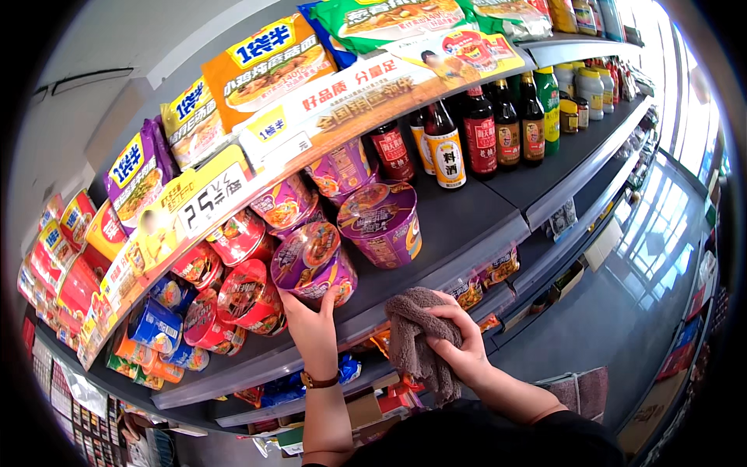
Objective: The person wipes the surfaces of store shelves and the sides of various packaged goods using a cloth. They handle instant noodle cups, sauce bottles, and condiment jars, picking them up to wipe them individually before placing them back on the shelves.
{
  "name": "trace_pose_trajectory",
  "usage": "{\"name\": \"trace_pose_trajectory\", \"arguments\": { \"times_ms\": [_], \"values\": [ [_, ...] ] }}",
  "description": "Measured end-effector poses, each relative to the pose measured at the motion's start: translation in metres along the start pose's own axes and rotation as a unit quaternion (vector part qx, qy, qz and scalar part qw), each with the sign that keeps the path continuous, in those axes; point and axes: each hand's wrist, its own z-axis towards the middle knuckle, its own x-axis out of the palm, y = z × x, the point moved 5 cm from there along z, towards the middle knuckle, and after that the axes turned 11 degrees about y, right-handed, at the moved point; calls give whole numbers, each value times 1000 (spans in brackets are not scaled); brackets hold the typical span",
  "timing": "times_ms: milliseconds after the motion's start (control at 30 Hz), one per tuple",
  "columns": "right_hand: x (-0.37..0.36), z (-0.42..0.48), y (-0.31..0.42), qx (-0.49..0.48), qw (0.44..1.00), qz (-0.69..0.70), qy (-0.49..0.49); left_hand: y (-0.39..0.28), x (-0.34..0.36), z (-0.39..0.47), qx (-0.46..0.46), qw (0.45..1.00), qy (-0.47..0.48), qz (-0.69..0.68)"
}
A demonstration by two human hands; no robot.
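Note:
My left hand (312, 327), with a watch on its wrist, is at the lower side of a purple instant noodle cup (315, 257) near the shelf's front edge; the cup hides part of the fingers, so a firm grip cannot be told. Another purple noodle cup (380, 225) stands to its right, and red noodle cups (251, 296) stand to its left. In front of the shelf edge, my right hand (458, 344) is closed around a bunched brown towelling cloth (417, 333).
Dark sauce bottles (446, 149) stand behind and right of the cups. A price rail (350, 108) with noodle packets (271, 64) above overhangs them. Lower shelves hold packets (499, 265). A brown cloth (580, 394) hangs at lower right. A person (137, 438) is at lower left.

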Motion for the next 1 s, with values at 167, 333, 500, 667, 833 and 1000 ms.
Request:
{"name": "trace_pose_trajectory", "arguments": {
  "times_ms": [167,333,500,667,833,1000],
  "values": [
    [-9,-5,-2,7,1000,-4,-24,-2,0,-9,81,991,-109,-15],
    [-19,-9,-4,-5,999,6,-48,-51,24,-29,132,988,50,-61],
    [-25,-16,3,-7,997,-3,-76,-65,87,2,133,983,107,-64],
    [-36,-32,16,-19,995,-26,-95,-68,104,28,88,990,73,-88],
    [-46,-40,32,-28,990,-53,-125,-70,107,37,84,977,65,-183],
    [-58,-32,52,-77,964,-203,-152,-88,92,30,156,966,53,-201]
  ]
}}
